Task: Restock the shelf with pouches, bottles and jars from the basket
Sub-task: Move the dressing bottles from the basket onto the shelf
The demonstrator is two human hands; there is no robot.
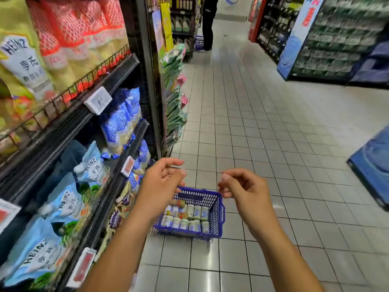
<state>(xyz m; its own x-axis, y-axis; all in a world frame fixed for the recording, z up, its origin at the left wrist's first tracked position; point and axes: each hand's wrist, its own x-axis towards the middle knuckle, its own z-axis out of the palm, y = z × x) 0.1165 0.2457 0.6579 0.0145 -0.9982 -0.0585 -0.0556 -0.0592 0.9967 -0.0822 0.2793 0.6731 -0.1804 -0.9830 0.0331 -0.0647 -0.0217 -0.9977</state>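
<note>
The jars (190,218) stood in two packed rows inside the blue basket (219,209), which sat on the tiled floor (263,144) just to the right of the shelf (69,123). They looked small, with pale lids and paper labels. I took them for glass, so probably hard, fairly heavy for their size, smooth at the sides and likely to crack if knocked together or dropped on tile. The best hold seemed to be round the lid and shoulder from above, since the rows were too tight for fingers to slip down between them. One in each hand looked manageable.

Neither hand had hold of anything. The left hand (162,182) hung over the basket's far left corner, its fingers (172,162) loosely bent and the thumb apart from them. The right hand (242,190) hovered beyond the basket's far right corner, fingers curled loosely with nothing between them. Both were well above the jars, touching neither them nor the rim.

The pouches (52,218) already on the shelf at the left looked soft and light, the sort that slump when gripped low.
</note>
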